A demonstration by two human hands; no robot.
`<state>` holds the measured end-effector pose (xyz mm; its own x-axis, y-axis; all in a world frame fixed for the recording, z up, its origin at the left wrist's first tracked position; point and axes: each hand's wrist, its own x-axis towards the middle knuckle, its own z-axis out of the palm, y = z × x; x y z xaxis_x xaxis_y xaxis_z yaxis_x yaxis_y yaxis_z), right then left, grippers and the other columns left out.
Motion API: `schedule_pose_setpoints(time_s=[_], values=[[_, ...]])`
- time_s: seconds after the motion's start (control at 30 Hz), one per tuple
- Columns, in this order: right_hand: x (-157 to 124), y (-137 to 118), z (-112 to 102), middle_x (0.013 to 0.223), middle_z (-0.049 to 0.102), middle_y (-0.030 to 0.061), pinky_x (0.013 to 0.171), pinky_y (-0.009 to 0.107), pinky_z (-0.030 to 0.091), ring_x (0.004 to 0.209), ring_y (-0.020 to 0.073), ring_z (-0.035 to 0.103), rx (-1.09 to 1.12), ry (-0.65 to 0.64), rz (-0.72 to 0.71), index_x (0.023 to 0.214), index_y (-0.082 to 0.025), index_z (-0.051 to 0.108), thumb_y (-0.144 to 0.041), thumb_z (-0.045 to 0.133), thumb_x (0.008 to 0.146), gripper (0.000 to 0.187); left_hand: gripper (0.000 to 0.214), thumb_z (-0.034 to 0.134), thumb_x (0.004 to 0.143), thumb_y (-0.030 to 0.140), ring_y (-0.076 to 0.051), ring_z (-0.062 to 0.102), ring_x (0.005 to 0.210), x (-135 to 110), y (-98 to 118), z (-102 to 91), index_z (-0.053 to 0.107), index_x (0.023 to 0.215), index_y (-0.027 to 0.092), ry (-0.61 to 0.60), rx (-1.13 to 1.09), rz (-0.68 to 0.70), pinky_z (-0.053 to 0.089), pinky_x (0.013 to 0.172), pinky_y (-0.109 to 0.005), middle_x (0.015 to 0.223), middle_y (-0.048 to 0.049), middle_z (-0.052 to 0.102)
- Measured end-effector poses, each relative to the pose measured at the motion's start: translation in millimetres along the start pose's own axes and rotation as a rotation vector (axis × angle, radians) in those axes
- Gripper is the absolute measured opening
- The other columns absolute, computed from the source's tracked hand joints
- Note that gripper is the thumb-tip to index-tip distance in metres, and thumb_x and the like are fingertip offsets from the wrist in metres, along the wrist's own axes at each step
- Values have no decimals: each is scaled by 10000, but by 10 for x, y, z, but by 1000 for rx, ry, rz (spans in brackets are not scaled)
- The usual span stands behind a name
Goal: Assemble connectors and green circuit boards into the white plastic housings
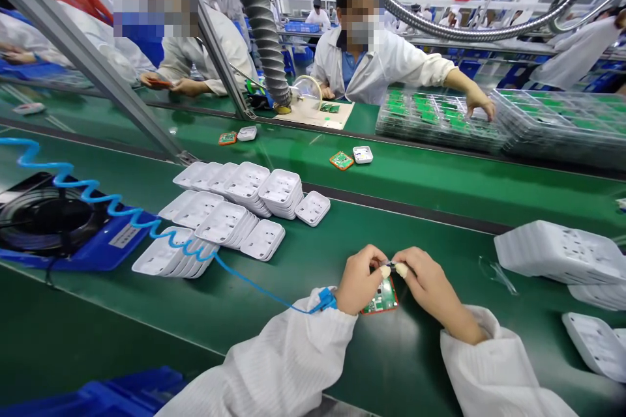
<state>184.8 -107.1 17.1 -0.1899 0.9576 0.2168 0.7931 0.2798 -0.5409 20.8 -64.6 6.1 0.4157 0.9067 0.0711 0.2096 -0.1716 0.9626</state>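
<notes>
Over the green worktop, my left hand (pixel 362 279) and my right hand (pixel 424 280) meet with thumbs and forefingers pinched together. Cream-coloured covers sit on both thumb tips. Between the fingertips shows a small dark part (pixel 392 266), mostly hidden by them. Just below lies a green circuit board (pixel 382 298) with an orange-red edge, its upper end covered by my fingers. Whether the dark part is joined to the board I cannot tell. A blue wrist strap (pixel 325 300) circles my left wrist.
Stacked white plastic covers (pixel 222 221) stand to the left, more white covers (pixel 548 247) to the right. A coiled blue cord (pixel 105 199) runs past a fan (pixel 53 215). Boards (pixel 341 160) lie on the green belt (pixel 440 176). Across it, a co-worker's hand (pixel 479 103) touches clear trays.
</notes>
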Motion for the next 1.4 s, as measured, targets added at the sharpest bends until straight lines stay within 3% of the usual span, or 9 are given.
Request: schedule_pose_setpoints(time_s=[0.37,0.63,0.77,0.83,0.9,1.0,1.13,1.27,1.4], values=[[15,-4,28,813,553,30,715,316,364,788,166,490,-17,-8,-68,853,-206,520,-218,342,899,184,118,462,702,88,-132,492,708,-15,-21,-16,516,748,182,-34,328,147,363,677,-260,727,11,546],[62,-1,252,745,535,39,707,329,352,744,172,458,-168,27,-146,791,-183,538,-188,330,886,229,134,428,709,67,-152,483,740,-2,-137,-18,474,751,185,-59,513,229,354,700,-280,757,-6,543],[173,91,287,946,579,68,781,341,378,897,188,497,-115,123,-147,1000,-184,535,-219,345,883,225,109,486,754,154,-163,505,784,128,-115,-161,497,856,187,-83,552,161,381,708,-286,836,-11,576],[212,175,255,1080,545,93,830,349,382,997,201,481,-96,216,-78,1131,-174,468,-260,377,876,284,230,521,774,234,-188,501,885,230,-75,-323,486,996,183,-19,618,172,388,756,-309,966,-40,574],[223,249,226,1057,541,98,811,338,394,964,201,495,-126,275,26,1110,-169,466,-307,397,871,285,268,482,818,262,-223,473,966,351,-61,-522,469,1068,166,164,779,162,369,808,-352,1058,-83,543],[217,272,252,823,547,54,667,303,392,752,181,509,-264,212,162,878,-184,507,-412,436,848,240,187,477,820,241,-272,450,977,539,-133,-794,512,976,145,353,1045,61,342,803,-401,997,-119,533],[236,159,397,722,511,38,589,288,334,660,180,471,-475,92,201,770,-191,481,-478,498,796,289,124,509,775,181,-286,448,943,694,-261,-948,528,889,134,400,1187,-19,329,774,-411,946,-123,528],[256,126,468,723,516,40,613,284,334,673,173,478,-464,80,207,761,-189,473,-329,453,832,158,100,446,809,176,-265,448,918,583,-183,-818,531,849,141,383,1168,87,300,805,-423,911,-106,532],[198,220,409,782,536,32,656,279,371,725,166,506,-249,93,202,829,-193,478,-284,435,838,101,128,413,830,192,-235,460,874,264,-31,-476,536,843,159,180,1062,225,291,815,-416,859,-82,538]])
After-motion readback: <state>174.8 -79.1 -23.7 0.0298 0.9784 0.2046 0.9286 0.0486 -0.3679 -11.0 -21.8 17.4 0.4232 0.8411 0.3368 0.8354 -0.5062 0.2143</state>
